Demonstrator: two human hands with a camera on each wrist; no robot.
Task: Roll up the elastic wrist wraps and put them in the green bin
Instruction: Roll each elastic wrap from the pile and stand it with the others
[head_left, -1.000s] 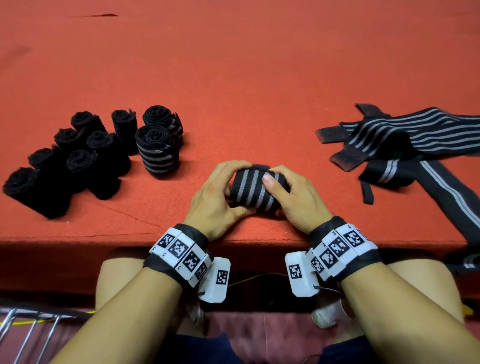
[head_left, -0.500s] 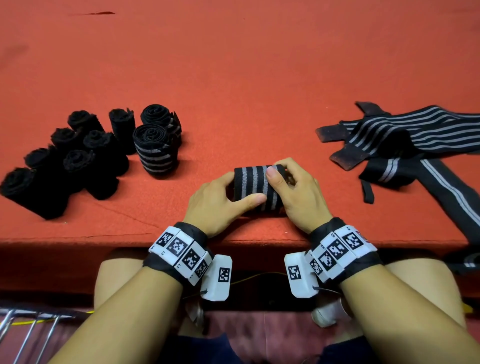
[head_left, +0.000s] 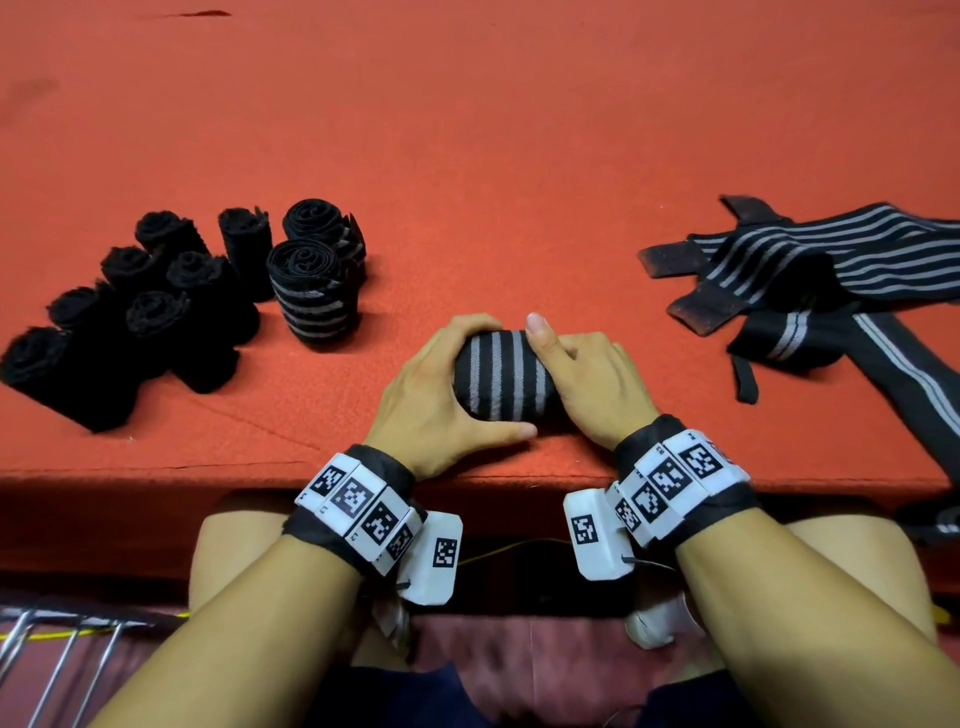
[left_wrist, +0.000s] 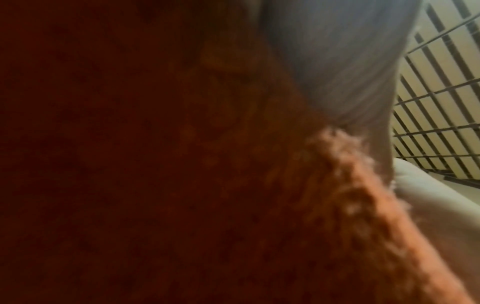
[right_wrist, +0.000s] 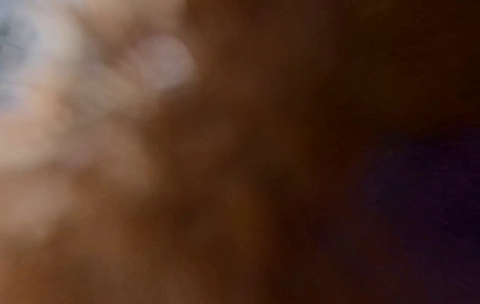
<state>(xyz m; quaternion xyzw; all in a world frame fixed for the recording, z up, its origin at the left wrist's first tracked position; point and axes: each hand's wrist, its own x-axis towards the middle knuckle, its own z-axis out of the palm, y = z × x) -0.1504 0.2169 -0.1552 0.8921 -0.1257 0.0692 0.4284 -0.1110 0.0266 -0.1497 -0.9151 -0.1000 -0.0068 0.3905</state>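
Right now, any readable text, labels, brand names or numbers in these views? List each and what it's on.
No readable words, brands or numbers.
Left wristband: square black-and-white code tags; tiny marks beside them, too small to read.
Right wristband: same tags; edge marks too small to read.
Striped roll between both hands: no label visible.
Loose wraps: stripes only.
Wrist views: too blurred.

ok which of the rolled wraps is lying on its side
The striped roll held between the left hand and right hand. The rolls in the left cluster stand on end, spirals up.
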